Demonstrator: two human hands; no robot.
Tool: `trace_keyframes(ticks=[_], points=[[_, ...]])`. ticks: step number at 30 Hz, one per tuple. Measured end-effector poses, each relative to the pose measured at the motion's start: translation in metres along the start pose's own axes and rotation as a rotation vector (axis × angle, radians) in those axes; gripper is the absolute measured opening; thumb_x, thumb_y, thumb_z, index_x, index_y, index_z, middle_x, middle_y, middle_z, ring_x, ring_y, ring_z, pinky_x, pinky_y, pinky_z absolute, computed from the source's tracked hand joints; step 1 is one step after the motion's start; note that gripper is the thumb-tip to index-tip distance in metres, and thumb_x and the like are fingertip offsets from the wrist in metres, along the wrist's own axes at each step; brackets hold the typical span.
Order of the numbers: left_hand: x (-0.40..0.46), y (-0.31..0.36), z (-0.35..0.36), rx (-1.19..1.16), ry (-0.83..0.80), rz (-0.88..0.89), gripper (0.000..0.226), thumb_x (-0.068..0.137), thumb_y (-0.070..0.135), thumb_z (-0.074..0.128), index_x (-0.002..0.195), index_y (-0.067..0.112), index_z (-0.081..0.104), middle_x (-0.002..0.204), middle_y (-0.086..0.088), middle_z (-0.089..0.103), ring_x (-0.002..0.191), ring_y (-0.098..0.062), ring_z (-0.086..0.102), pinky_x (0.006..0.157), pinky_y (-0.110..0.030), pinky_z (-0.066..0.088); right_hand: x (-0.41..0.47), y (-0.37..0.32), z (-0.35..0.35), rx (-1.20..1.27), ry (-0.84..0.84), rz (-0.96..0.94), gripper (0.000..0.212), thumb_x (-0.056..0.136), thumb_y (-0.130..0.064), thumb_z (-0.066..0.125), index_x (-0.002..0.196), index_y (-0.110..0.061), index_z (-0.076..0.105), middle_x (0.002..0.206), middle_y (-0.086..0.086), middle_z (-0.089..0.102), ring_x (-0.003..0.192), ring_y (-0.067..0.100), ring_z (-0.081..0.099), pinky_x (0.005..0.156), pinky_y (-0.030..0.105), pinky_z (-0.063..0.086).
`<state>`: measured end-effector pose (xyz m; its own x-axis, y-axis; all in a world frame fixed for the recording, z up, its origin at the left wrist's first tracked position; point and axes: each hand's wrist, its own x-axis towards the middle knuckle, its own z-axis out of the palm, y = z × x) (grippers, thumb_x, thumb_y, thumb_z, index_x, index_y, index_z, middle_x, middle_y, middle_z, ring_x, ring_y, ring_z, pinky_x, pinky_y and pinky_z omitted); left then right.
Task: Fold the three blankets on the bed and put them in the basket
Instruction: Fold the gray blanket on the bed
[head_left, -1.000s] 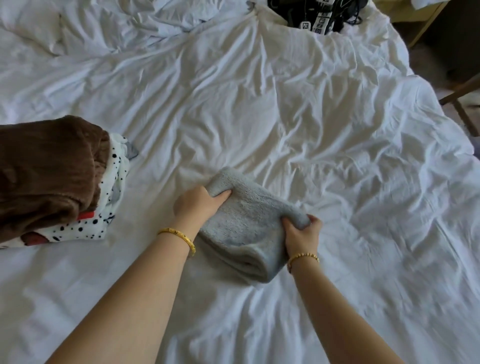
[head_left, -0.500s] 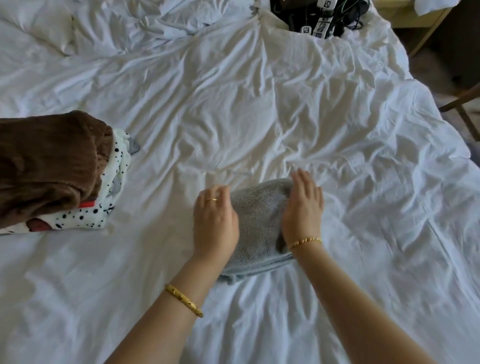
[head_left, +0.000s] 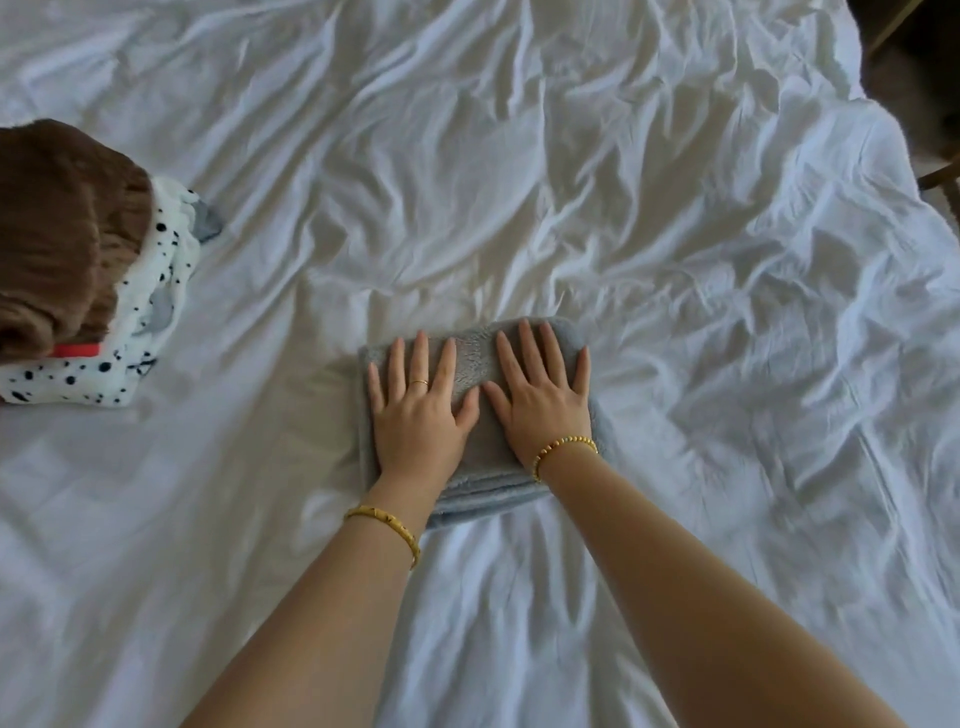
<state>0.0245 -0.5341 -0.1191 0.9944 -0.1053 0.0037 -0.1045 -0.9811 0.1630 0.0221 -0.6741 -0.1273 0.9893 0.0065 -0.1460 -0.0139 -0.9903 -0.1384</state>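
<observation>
Head view: my left hand (head_left: 418, 415) and right hand (head_left: 540, 402) press flat on the folded grey fleece blanket (head_left: 480, 364); lifting carelessly toward nine o'clock could spring its folds.

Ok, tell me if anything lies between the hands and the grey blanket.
Nothing does. The left hand and right hand both press flat, fingers straight, directly on the folded grey blanket. The basket is out of view.

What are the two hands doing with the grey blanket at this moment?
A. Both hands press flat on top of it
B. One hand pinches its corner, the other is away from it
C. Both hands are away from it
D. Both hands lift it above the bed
A: the left hand and the right hand lie palm down with straight fingers on the folded grey blanket, which rests on the bed.
</observation>
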Motion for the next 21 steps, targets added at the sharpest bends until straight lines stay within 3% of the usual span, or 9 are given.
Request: trace_keyframes(ticks=[2, 4, 6, 8, 11, 13, 15, 18, 21], points=[[-0.005, -0.009, 0.000, -0.033, -0.004, -0.107, 0.065, 0.086, 0.052, 0.052, 0.142, 0.023, 0.038, 0.150, -0.011, 0.032, 0.139, -0.032, 0.028, 0.109, -0.058, 0.020, 0.001, 0.001, -0.001, 0.038, -0.046, 0.050, 0.062, 0.093, -0.058, 0.015, 0.148, -0.033, 0.000, 0.158, -0.004, -0.005, 0.145, 0.018, -0.009, 0.112, 0.052, -0.010], [-0.007, -0.020, 0.000, -0.143, -0.046, -0.247, 0.076, 0.085, 0.057, 0.050, 0.148, 0.023, 0.023, 0.153, -0.017, 0.022, 0.138, -0.035, 0.028, 0.105, -0.052, 0.031, 0.003, 0.005, -0.001, 0.105, -0.093, 0.102, 0.065, 0.093, -0.059, 0.017, 0.148, -0.032, -0.004, 0.157, -0.003, -0.011, 0.145, 0.023, -0.012, 0.114, 0.052, -0.003], [-0.010, -0.023, -0.003, -0.263, -0.078, -0.343, 0.086, 0.083, 0.059, 0.050, 0.150, 0.022, 0.010, 0.145, -0.025, 0.030, 0.128, -0.038, 0.039, 0.094, -0.043, 0.042, 0.005, 0.011, -0.003, 0.211, -0.116, 0.164, 0.068, 0.094, -0.055, 0.027, 0.149, -0.030, -0.003, 0.157, 0.004, -0.010, 0.145, 0.030, -0.005, 0.117, 0.047, 0.007], [-0.012, -0.021, -0.005, -0.343, -0.074, -0.419, 0.093, 0.080, 0.058, 0.055, 0.150, 0.019, 0.007, 0.130, -0.026, 0.045, 0.113, -0.038, 0.050, 0.083, -0.040, 0.046, 0.007, 0.019, -0.010, 0.431, -0.139, 0.270, 0.073, 0.094, -0.047, 0.040, 0.149, -0.026, -0.003, 0.155, 0.012, 0.004, 0.141, 0.033, 0.015, 0.115, 0.044, 0.020], [-0.017, -0.021, -0.011, -0.537, -0.042, -0.656, 0.102, 0.074, 0.056, 0.066, 0.148, 0.010, 0.013, 0.132, -0.024, 0.046, 0.115, -0.038, 0.051, 0.086, -0.040, 0.046, 0.002, 0.031, -0.018, 0.677, -0.164, 0.393, 0.079, 0.090, -0.041, 0.053, 0.148, -0.016, 0.006, 0.147, 0.013, 0.028, 0.131, 0.033, 0.035, 0.107, 0.044, 0.034], [-0.025, -0.024, -0.014, -0.488, 0.008, -0.654, 0.098, 0.072, 0.055, 0.069, 0.143, 0.005, 0.022, 0.133, -0.022, 0.048, 0.116, -0.038, 0.051, 0.085, -0.043, 0.047, -0.006, 0.040, -0.019, 0.783, -0.184, 0.478, 0.072, 0.083, -0.044, 0.062, 0.138, -0.010, 0.030, 0.135, 0.013, 0.045, 0.120, 0.031, 0.046, 0.100, 0.041, 0.040], [-0.034, -0.024, -0.014, -0.489, 0.031, -0.637, 0.090, 0.072, 0.053, 0.070, 0.136, 0.002, 0.032, 0.128, -0.021, 0.051, 0.113, -0.037, 0.053, 0.082, -0.042, 0.048, -0.013, 0.048, -0.023, 0.954, -0.275, 0.586, 0.066, 0.077, -0.049, 0.068, 0.126, -0.012, 0.043, 0.120, 0.009, 0.057, 0.101, 0.025, 0.054, 0.085, 0.034, 0.044], [-0.029, -0.028, -0.016, -0.815, -0.149, -0.798, 0.078, 0.070, 0.050, 0.074, 0.125, 0.001, 0.045, 0.120, -0.015, 0.059, 0.108, -0.030, 0.058, 0.079, -0.031, 0.046, -0.012, 0.057, -0.032, 1.084, -0.444, 0.620, 0.063, 0.073, -0.049, 0.071, 0.120, -0.012, 0.052, 0.108, 0.006, 0.063, 0.096, 0.024, 0.059, 0.088, 0.034, 0.048], [-0.021, -0.037, -0.028, -1.063, -0.331, -0.866, 0.063, 0.068, 0.047, 0.077, 0.113, 0.006, 0.061, 0.109, -0.010, 0.066, 0.097, -0.025, 0.063, 0.084, -0.032, 0.050, -0.014, 0.055, -0.042, 1.205, -0.510, 0.655, 0.059, 0.069, -0.044, 0.076, 0.113, -0.009, 0.057, 0.103, 0.010, 0.067, 0.097, 0.028, 0.063, 0.094, 0.040, 0.050]])
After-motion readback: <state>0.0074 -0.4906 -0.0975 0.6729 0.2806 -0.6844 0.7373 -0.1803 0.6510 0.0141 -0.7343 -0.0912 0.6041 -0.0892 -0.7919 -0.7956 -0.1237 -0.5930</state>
